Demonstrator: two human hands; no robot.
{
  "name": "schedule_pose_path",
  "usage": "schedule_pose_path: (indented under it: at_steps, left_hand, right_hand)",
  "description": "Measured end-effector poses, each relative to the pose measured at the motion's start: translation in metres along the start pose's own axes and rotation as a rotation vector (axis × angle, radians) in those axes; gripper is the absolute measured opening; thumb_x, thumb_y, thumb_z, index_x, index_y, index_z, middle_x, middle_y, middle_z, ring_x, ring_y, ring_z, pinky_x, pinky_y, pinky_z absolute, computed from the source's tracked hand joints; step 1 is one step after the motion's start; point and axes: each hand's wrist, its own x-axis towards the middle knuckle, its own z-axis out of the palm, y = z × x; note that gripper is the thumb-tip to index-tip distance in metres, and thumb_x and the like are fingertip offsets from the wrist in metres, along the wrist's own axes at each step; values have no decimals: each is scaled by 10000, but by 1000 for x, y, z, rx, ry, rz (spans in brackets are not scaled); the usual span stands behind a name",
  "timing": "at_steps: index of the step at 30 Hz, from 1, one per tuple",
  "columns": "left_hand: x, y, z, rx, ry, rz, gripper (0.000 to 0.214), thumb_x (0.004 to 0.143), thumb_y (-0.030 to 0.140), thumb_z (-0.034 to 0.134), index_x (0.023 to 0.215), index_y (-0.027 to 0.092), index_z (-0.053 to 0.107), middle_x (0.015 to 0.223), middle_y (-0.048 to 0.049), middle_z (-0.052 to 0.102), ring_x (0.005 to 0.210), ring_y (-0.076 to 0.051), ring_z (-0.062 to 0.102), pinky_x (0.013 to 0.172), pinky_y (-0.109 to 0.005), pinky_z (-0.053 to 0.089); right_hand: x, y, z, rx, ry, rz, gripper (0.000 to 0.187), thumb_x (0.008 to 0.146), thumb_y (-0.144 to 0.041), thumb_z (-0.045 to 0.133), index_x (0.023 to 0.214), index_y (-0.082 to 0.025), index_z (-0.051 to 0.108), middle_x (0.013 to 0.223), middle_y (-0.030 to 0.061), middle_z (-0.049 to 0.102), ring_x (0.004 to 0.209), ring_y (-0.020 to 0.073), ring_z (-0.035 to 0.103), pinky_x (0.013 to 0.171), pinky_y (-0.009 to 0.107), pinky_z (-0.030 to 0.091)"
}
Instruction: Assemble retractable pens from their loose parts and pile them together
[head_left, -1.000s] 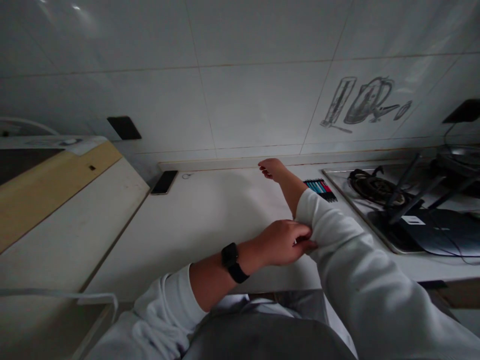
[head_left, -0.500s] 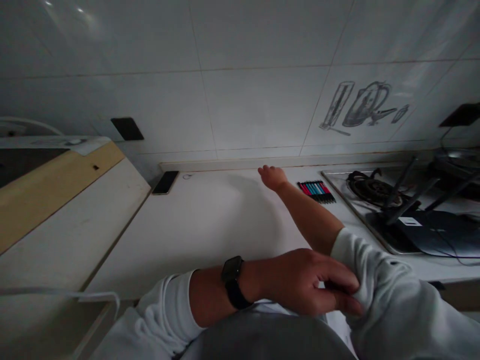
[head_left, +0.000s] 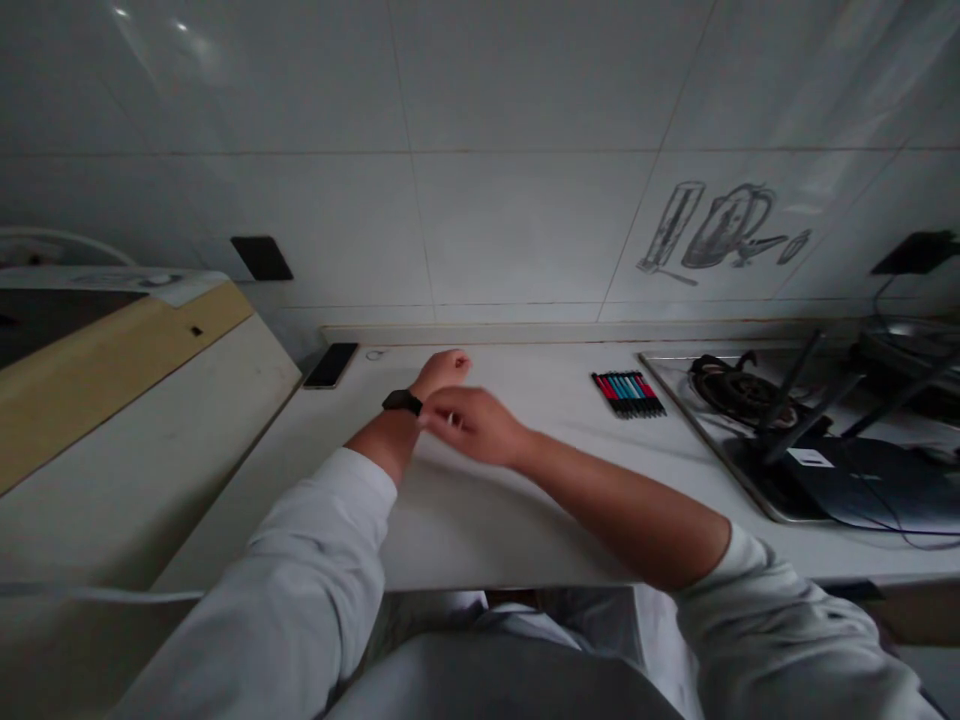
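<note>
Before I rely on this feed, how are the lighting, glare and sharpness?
Head view: dim overall, two small glare spots at upper left on the tiled wall; head view: soft shadow on the white countertop below the right forearm; head view: right hand slightly soft, fine detail on the pens hard to read.

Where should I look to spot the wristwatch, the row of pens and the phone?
Wristwatch (head_left: 400,401): head view, on its dark face.
Row of pens (head_left: 628,394): head view, on the middle of the row.
Phone (head_left: 331,366): head view, on the middle of its dark upper surface.
</note>
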Motion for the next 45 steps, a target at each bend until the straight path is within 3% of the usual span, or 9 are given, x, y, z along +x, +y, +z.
schedule_pose_path:
  at_steps: [5,14,19,22,25,30,35,38,45]
  left_hand:
    - [19,-24,-5,-178,187,-199,102,831,204,661,737,164,662,672,-38,660,703,-168,579,668,-266,434]
    - [44,-26,-70,-575,445,-285,295,1049,228,412,805,184,572,518,49,438,484,-98,389,506,-160,377]
    - [25,-17,-29,-238,316,-114,327,994,256,500,685,202,592,592,23,526,613,-149,512,572,-190,430]
    - [7,-9,7,132,122,71,224,936,263,639,725,188,624,703,-45,643,759,-202,600,727,-252,437]
    - [-8,1,19,305,28,185,257,1006,341,528,865,186,677,823,-90,706,799,-227,628,759,-301,427]
    - [-46,22,14,155,-103,236,244,992,363,528,1018,205,712,930,-65,747,803,-195,648,731,-282,440]
    - [-96,31,24,2,-181,247,217,972,350,553,1018,215,716,925,-37,747,799,-174,660,732,-276,475]
    - [-110,25,29,-45,-159,229,215,974,347,542,988,215,712,922,-28,745,783,-165,654,727,-276,487]
    - [-106,-2,28,-61,-170,186,232,970,355,535,983,212,717,911,-28,746,822,-176,665,748,-281,509]
  right_hand:
    - [-24,-39,58,29,-320,-60,216,937,-388,691,898,-193,606,886,15,668,771,141,582,708,241,408]
    - [-57,-24,80,406,-560,-234,116,962,-226,615,870,-156,602,840,30,619,781,126,570,765,206,466]
    - [-56,-32,75,610,-541,-129,118,958,-265,659,964,-148,645,872,14,632,800,107,589,782,180,478]
    - [-47,-20,56,517,-552,-24,61,954,-200,635,955,-143,657,910,22,675,833,104,619,792,185,476]
    - [-44,7,16,321,-413,94,70,942,-195,627,966,-158,681,912,19,702,811,111,624,774,211,478]
    - [-68,73,-90,-106,65,382,130,941,-264,602,965,-192,707,917,38,736,835,150,654,789,252,476]
    - [-125,139,-173,-613,480,926,213,943,-301,570,1048,-199,725,1001,88,756,930,222,679,835,306,478]
    - [-156,165,-187,-735,466,1142,344,952,-369,567,1201,-163,682,1133,145,736,1075,277,673,924,348,474]
    - [-174,186,-169,-821,242,1419,1031,747,-829,639,1449,-90,482,1328,304,594,1272,433,579,993,518,467]
